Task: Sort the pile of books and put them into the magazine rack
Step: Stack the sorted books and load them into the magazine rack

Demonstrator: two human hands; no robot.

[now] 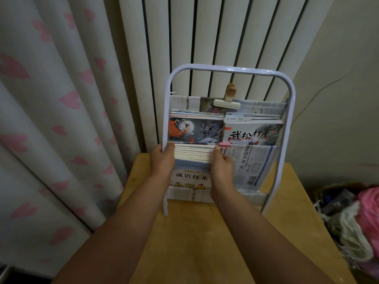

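Observation:
A white metal magazine rack (291,111) stands on a wooden table (205,242), its pockets lined with newspaper. The upper pocket holds two stacks of picture books, a dark-covered stack (194,130) at left and a white-covered stack (254,134) at right. In the lower left pocket stands a stack of thin books (192,173), light blue cover in front. My left hand (162,158) grips this stack's left side beside the rack's post. My right hand (221,165) grips its right side. The book tops show between my hands.
Newspaper (252,167) fills the lower right pocket, with a pink clip (224,144) on the rail and a cream clip (227,103) on top. A curtain with pink hearts (51,119) hangs at left. A bag of cloth (352,222) lies at right. A radiator stands behind.

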